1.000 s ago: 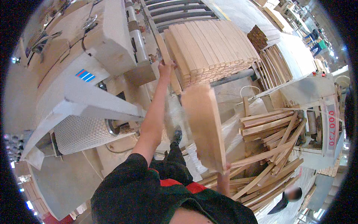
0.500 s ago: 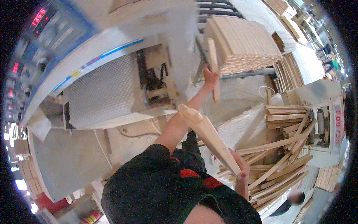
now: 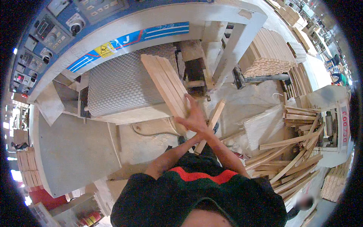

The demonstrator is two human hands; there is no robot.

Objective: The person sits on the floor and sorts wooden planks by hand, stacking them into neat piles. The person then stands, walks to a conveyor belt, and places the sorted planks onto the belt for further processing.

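Several pale wooden slats (image 3: 164, 85) lie side by side, their far ends over the dimpled conveyor belt (image 3: 117, 83) of a machine. At their near end is my right hand (image 3: 196, 116), thumb and fingers spread against the wood. My left forearm crosses beneath the right wrist, and my left hand (image 3: 198, 137) is mostly covered there. A single wooden strip (image 3: 216, 113) slants behind my right forearm, in line with my left hand; the fingers on it are hidden.
A blue control panel (image 3: 49, 34) with knobs spans the upper left. Stacked slats (image 3: 268, 53) stand beyond the machine's frame. Loose wooden strips (image 3: 291, 162) are heaped at the right. A grey flat panel (image 3: 75, 151) is at the left; a person (image 3: 302, 204) shows lower right.
My left hand has drawn back from the slat stack with the single strip. My right hand has brought the slats up and forward onto the belt. The view has turned toward the machine.
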